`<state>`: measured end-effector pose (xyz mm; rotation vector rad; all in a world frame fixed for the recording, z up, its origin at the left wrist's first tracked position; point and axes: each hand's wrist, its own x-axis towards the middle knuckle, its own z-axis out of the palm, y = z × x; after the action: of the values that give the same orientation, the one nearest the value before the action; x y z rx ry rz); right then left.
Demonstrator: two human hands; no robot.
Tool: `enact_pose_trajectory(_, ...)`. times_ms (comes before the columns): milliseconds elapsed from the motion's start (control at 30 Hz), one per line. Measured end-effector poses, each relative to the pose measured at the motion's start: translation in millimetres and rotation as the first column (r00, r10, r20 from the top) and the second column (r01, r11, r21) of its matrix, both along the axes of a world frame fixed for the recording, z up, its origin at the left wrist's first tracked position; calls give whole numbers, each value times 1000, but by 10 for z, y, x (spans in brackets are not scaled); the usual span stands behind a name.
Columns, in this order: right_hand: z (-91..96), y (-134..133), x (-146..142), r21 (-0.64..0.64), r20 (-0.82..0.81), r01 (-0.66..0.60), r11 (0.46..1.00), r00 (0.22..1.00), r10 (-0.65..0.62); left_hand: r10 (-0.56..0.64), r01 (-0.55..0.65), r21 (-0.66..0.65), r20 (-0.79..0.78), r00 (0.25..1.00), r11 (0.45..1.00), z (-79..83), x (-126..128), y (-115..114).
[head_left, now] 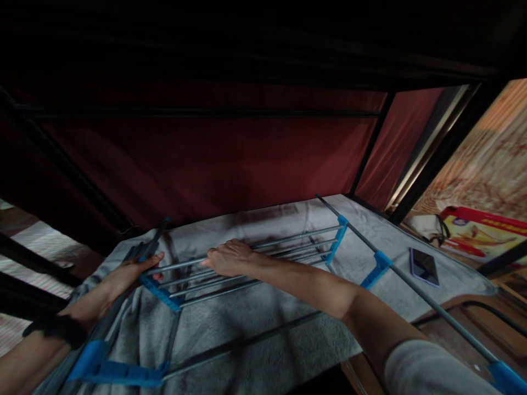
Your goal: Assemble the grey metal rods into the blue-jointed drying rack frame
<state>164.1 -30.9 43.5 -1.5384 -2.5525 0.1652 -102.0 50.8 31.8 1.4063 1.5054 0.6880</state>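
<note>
A metal rack (284,247) of several thin grey rods held in blue plastic end brackets lies on a grey cloth (247,323) over a low surface. My left hand (123,277) is closed on the rack's left end, by the blue bracket (158,291) and a grey upright pole. My right hand (228,258) reaches across with its fingers curled over the far rod near the rack's middle. A long grey pole (432,304) with blue connectors runs diagonally along the right side.
A phone (424,266) lies on the cloth at the right. Beyond it are a red and yellow printed box (481,233) and a bag. Dark red fabric (214,159) on a black frame walls off the back. Wooden floor shows lower right.
</note>
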Motion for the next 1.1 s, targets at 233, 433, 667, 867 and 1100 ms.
enact_pose_trajectory(233,54,-55,-45,-62,58,37,997,998,-33,100,-81,-131,148,984,988,99,78,-175)
enact_pose_trajectory(433,-113,-243,-142,164,70,126,978,988,-139,2,16,-80,214,977,997,87,73,-237)
enact_pose_trajectory(667,-138,-258,-132,162,132,72,984,987,-94,-44,55,-55,190,981,997,21,14,-189)
enact_pose_trajectory(867,-105,-215,-117,142,137,54,988,988,-73,-41,49,-29,211,977,998,-7,-9,-167)
enact_pose_trajectory(1100,-149,-241,-109,163,79,68,984,994,-81,-10,4,36,179,984,999,0,9,-176)
